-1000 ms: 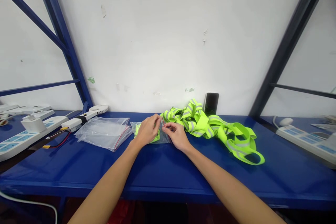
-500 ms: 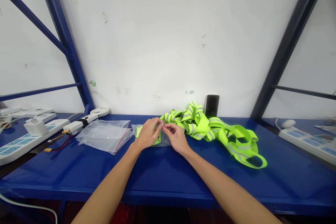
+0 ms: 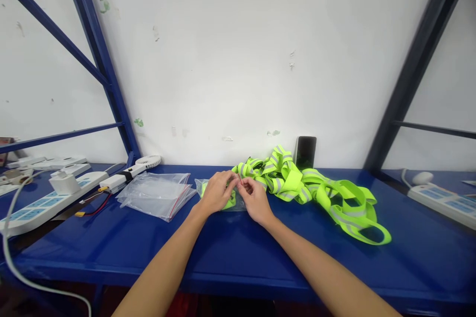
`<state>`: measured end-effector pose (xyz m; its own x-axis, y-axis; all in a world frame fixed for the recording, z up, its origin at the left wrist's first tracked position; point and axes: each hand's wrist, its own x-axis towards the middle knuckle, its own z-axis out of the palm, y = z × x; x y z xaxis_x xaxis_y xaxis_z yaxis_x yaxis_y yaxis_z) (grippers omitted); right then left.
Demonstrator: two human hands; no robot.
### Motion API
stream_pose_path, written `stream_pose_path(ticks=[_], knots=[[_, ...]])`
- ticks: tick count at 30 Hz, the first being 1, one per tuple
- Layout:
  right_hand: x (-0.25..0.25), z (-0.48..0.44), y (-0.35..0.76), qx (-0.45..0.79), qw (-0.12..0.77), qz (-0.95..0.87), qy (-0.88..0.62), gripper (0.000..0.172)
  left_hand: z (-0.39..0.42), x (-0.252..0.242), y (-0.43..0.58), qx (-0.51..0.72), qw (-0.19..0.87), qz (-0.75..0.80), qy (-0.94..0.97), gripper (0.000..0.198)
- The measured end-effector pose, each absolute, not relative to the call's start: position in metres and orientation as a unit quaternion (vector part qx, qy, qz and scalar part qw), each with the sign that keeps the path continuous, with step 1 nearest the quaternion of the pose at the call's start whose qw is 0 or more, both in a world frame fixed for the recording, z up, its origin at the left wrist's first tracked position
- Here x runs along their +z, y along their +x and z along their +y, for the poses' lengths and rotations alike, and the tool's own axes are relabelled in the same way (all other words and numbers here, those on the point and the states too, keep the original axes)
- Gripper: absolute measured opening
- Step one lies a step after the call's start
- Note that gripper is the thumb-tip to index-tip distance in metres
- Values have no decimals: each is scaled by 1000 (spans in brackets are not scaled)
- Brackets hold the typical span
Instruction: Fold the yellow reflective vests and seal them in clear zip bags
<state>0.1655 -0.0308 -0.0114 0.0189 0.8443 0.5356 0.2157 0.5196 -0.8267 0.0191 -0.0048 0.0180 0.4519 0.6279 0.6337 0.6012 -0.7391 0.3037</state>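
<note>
A small clear zip bag with a folded neon-yellow reflective strap inside lies on the blue shelf. My left hand and my right hand meet over its right end, each pinching the bag's red-lined mouth between fingertips. A heap of loose neon-yellow reflective straps sprawls just right of my hands. A stack of empty clear zip bags lies to the left.
A black phone leans on the white wall behind the straps. White power strips, a small white fan and red-black wires sit at the left. Another power strip lies at the right. Blue rack posts rise on both sides.
My hands stay pinched on the bag's mouth, fingers working slightly closer together. The whole scene has slid a little rightward and down as my head turned.
</note>
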Motion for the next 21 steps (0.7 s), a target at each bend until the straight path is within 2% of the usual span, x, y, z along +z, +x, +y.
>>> stream_pose_path(ticks=[11,21], knots=[[-13,-29,176,184,546,-700,-422,19,0,16,17,520,92,389,755,27],[-14,-27,194,82,464,-756,-455,17,21,18,5,595,179,404,671,22]])
